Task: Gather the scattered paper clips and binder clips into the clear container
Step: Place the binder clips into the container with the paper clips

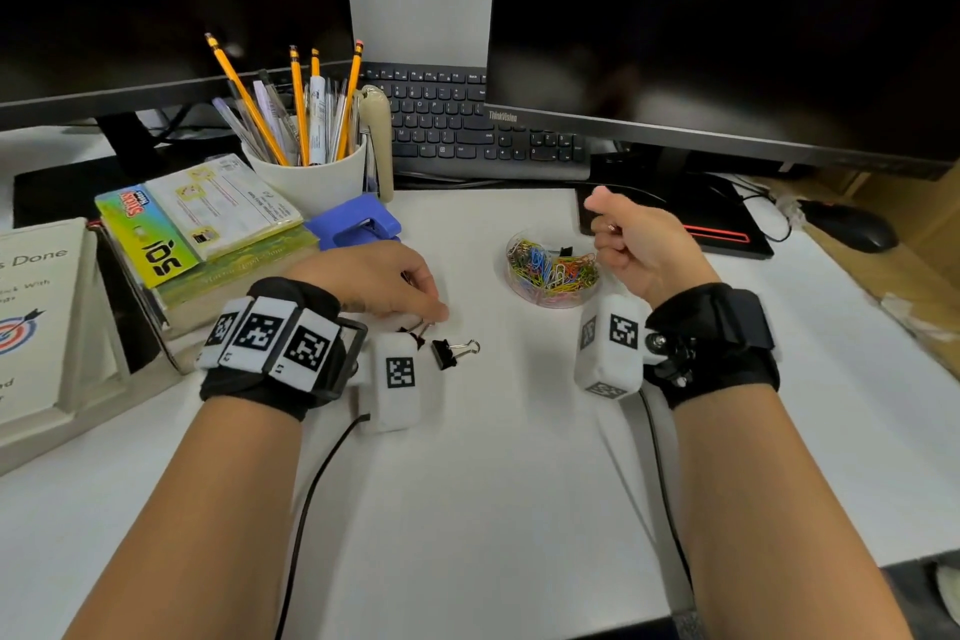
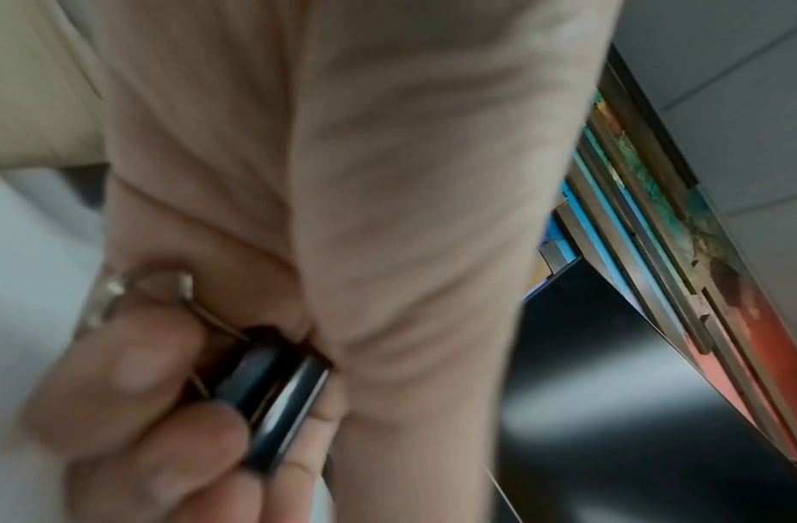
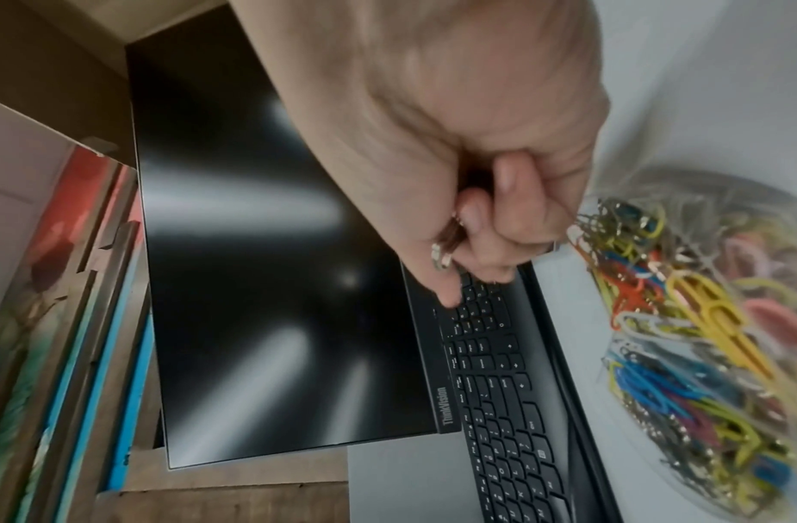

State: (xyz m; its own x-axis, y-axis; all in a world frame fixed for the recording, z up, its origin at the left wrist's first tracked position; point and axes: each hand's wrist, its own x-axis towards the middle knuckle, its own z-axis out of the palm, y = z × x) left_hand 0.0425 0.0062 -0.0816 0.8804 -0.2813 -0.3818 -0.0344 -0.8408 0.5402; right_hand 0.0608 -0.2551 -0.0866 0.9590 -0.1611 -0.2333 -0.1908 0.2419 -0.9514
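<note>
Left hand (image 2: 262, 318) pinches glossy black binder clip (image 2: 271, 396).

My head camera looked forward and down over the white bench (image 1: 493, 457), taking in both forearms, the keyboard (image 1: 447, 120) and two dark monitors. The left wrist camera sat very close under the left hand (image 2: 342, 212), looking along the palm at blurred fingers (image 2: 132, 382) gripping a black binder clip (image 2: 271, 392); the head view caught that same hand (image 1: 374, 281) from above. The right wrist camera looked along the right hand (image 3: 454, 141), near the clear container (image 3: 700, 336) of coloured paper clips, sharing with the head view the container (image 1: 551, 265), the keyboard (image 3: 499, 389) and the ThinkVision monitor (image 1: 727, 16).
</note>
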